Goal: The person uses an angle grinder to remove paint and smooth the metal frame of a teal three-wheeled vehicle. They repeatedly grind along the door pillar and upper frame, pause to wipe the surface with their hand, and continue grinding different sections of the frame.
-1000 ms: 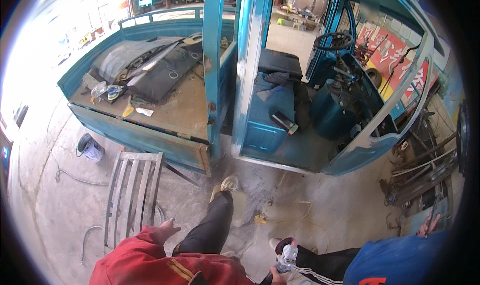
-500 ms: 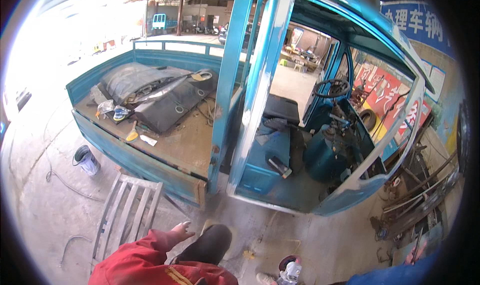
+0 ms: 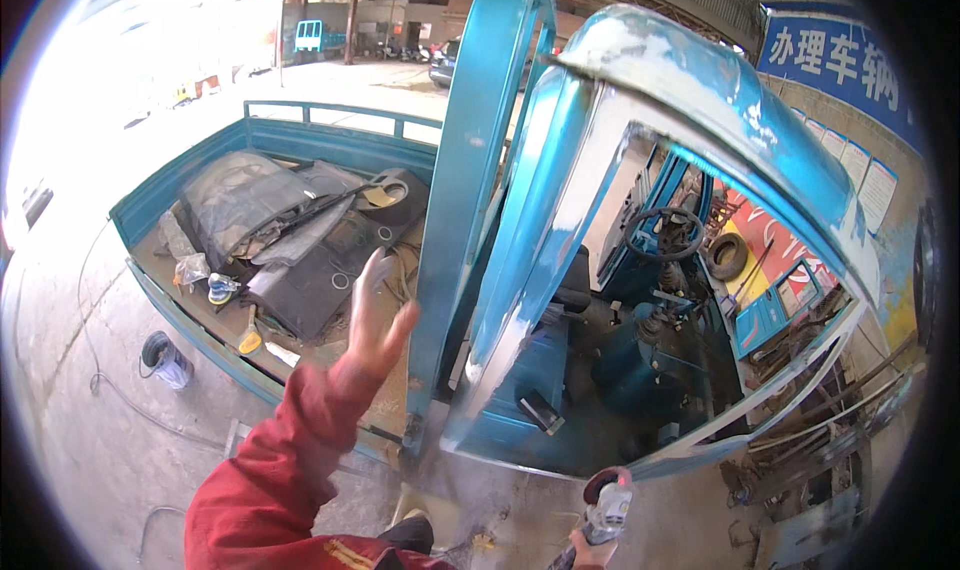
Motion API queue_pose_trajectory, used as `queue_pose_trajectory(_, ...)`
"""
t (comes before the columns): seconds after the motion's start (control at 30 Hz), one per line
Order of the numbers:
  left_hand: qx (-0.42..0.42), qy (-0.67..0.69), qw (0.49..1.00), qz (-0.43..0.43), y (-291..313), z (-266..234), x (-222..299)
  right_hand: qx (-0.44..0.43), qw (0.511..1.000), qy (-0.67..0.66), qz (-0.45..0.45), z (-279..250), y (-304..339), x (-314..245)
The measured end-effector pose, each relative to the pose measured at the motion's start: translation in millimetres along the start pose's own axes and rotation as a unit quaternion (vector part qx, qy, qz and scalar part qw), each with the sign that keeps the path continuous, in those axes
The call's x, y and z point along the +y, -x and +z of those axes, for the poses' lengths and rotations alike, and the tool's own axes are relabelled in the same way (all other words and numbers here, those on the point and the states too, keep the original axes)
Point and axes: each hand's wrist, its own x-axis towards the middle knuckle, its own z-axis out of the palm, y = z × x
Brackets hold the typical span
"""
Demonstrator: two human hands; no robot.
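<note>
My left hand (image 3: 382, 320), in a red sleeve, is raised in front of the blue pillar between the truck bed and the cab. Its fingers are stretched, somewhat blurred, and it holds nothing. At the lower edge my right hand (image 3: 592, 551) is wrapped round an angle grinder (image 3: 608, 516) with a reddish disc (image 3: 607, 482). The disc is close to the cab's lower sill. The blue cab (image 3: 540, 160) has whitish, bare-looking patches along its door frame and roof, and its doorway has no door in it.
The truck bed (image 3: 190, 325) holds dark panels (image 3: 300, 295), a yellow-handled brush (image 3: 250, 338) and a tape roll (image 3: 385, 193). A bucket (image 3: 168, 360) stands on the floor near a trailing hose (image 3: 140, 418). Metal scrap (image 3: 830, 450) lies along the right wall. A steering wheel (image 3: 664, 234) shows inside the cab.
My left hand has risen from low beside the bed to in front of the pillar. The grinder has moved up toward the cab sill. The view has shifted, showing more of the roof.
</note>
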Motion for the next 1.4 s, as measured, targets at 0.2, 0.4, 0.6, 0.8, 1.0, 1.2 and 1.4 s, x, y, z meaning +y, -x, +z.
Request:
queue_pose_trajectory(0.2,-0.115,0.264,0.91,-0.3,-52,41,22,0.019,0.971,0.218,-0.095,41,4,-138)
queue_pose_trajectory(0.4,-0.093,0.227,0.917,-0.313,-46,46,22,-0.009,0.986,0.143,-0.084,58,6,-198)
queue_pose_trajectory(0.6,-0.079,0.182,0.94,-0.276,-44,48,19,-0.045,0.993,0.093,-0.061,77,-26,-209)
queue_pose_trajectory(0.8,-0.09,0.155,0.946,-0.27,-44,45,16,-0.075,0.982,0.051,-0.168,118,-59,-224)
queue_pose_trajectory(1.0,-0.089,0.17,0.942,-0.276,-43,45,17,-0.163,0.977,-0.019,-0.136,180,-53,-273)
queue_pose_trajectory(1.2,-0.12,0.065,0.968,-0.212,-24,34,37,-0.297,0.947,-0.028,-0.116,251,-33,-327)
queue_pose_trajectory(1.4,-0.131,-0.072,0.989,-0.009,15,18,97,-0.38,0.909,-0.133,-0.109,318,-19,-353)
